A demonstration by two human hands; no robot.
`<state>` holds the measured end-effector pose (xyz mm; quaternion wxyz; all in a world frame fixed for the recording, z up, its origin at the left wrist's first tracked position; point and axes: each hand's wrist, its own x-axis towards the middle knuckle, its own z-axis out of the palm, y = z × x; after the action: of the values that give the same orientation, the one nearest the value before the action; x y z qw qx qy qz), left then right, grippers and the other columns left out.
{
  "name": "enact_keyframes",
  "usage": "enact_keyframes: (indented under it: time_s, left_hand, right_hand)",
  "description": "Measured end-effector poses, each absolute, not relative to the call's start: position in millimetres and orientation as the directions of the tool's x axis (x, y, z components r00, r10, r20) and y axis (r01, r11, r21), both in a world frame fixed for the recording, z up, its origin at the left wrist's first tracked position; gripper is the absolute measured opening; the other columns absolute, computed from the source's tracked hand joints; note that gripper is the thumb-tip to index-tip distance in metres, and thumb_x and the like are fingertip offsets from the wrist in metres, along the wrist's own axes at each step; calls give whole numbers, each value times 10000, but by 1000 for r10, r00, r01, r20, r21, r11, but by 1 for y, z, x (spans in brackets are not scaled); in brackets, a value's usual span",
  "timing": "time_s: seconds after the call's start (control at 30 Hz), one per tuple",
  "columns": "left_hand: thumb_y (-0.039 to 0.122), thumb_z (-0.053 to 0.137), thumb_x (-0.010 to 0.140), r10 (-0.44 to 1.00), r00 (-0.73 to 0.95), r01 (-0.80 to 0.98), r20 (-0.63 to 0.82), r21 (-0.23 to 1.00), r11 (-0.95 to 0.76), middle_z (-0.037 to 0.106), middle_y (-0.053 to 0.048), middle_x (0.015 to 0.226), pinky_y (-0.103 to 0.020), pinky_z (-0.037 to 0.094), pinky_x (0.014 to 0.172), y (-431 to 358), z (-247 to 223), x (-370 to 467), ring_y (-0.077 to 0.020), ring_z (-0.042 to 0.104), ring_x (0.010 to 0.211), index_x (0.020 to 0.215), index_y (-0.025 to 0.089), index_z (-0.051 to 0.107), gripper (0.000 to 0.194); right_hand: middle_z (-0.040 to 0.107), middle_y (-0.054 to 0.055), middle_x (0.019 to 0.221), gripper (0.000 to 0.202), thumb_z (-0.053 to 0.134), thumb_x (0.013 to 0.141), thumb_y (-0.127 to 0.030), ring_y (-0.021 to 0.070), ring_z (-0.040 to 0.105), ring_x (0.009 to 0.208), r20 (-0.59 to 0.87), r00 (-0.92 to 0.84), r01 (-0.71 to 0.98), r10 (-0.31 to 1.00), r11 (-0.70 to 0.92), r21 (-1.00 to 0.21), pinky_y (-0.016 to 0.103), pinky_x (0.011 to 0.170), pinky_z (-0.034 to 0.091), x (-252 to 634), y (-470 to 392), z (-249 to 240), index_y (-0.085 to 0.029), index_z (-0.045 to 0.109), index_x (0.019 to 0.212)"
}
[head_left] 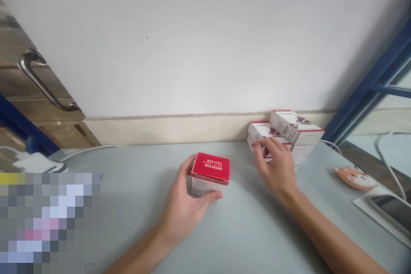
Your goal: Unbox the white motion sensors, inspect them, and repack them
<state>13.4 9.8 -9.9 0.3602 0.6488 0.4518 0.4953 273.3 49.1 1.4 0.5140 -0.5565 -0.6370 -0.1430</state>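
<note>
Holding the closed red box [211,169] centrally at the table [135,205], the left hand [183,205] has fingers around it. The right hand [278,166] has fingers narrow by the white boxes [308,136]; grip cannot be told. These stand stacked; the red box is unstacked.

Box [210,173] wht w/ red top, wht print; tbl [135,214] grey-blue; frame [369,90] blue.

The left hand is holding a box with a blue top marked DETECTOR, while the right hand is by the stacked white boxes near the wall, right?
Not quite: in the head view, the top of the box in the left hand is red, not blue. It is marked DETECTOR, and the right hand is by the stacked white boxes near the wall.
</note>
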Motion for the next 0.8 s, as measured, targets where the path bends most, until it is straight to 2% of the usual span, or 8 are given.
enact_keyframes:
  time_s: [0.1, 0.2, 0.3, 0.37, 0.5, 0.63, 0.8]
  left_hand:
    - [419, 915, 771, 885, 57, 376, 462, 811, -447, 666, -96, 1386, -452, 585, 996, 8, -8, 15, -327, 663, 1252, 1490, 332, 497, 837]
    - [357, 887, 812, 768, 94, 525, 634, 624, -579, 666, -83, 1347, -465, 538, 1034, 9, -5, 13, -316, 644, 1242, 1503, 357, 500, 793]
    - [286, 840, 855, 665, 161, 603, 729, 461, -651, 656, -77, 1279, -440, 531, 1002, 10, -3, 11, -286, 646, 1163, 1542, 378, 472, 785]
    - [269, 813, 872, 644, 187, 609, 742, 426, -669, 643, -79, 1261, -429, 535, 992, 11, -3, 9, -277, 643, 1140, 1564, 376, 452, 788]
    - [218, 748, 903, 658, 259, 597, 708, 418, -685, 586, -102, 1387, -482, 519, 1069, 9, -1, 9, -305, 594, 1266, 1607, 373, 381, 809]
    - [146, 706, 907, 602, 330, 504, 727, 403, -764, 470, -156, 1528, -555, 485, 1145, 1, 1, 14, -335, 500, 1423, 1631, 348, 291, 859]
    - [122, 733, 902, 548, 314, 442, 775, 392, -807, 442, -187, 1516, -557, 514, 1131, -2, 0, 20, -321, 507, 1432, 1582, 335, 292, 838]
  right_hand:
    - [666, 21, 811, 159, 570, 993, -219, 186, 577, 719, 824, 126, 835, 553, 389, -389, 393, 793, 433, 267, 43, 6, -222, 661, 863]
    - [698, 62, 961, 126, 550, 1015, -217, 216, 631, 866, 800, -52, 694, 598, 597, -402, 382, 799, 498, 252, 26, 16, -225, 672, 1043]
    - [682, 122, 1249, 339, 577, 1015, -262, 265, 643, 1100, 753, -292, 570, 589, 740, -358, 433, 924, 542, 235, 9, 25, -226, 582, 1352]
    - [663, 134, 1325, 449, 587, 1017, -279, 276, 641, 1131, 736, -348, 548, 581, 763, -343, 453, 941, 554, 226, 2, 28, -239, 499, 1455]
    - [706, 101, 1142, 387, 626, 1008, -286, 244, 657, 955, 753, -293, 561, 590, 744, -364, 409, 807, 572, 220, 2, 26, -259, 528, 1381]
    - [659, 55, 953, 363, 677, 971, -311, 203, 601, 800, 775, -251, 529, 580, 753, -392, 358, 679, 529, 218, 0, 25, -240, 557, 1306]
    - [611, 41, 897, 323, 681, 956, -312, 192, 572, 743, 791, -255, 485, 556, 781, -393, 346, 629, 491, 216, -6, 25, -224, 585, 1252]
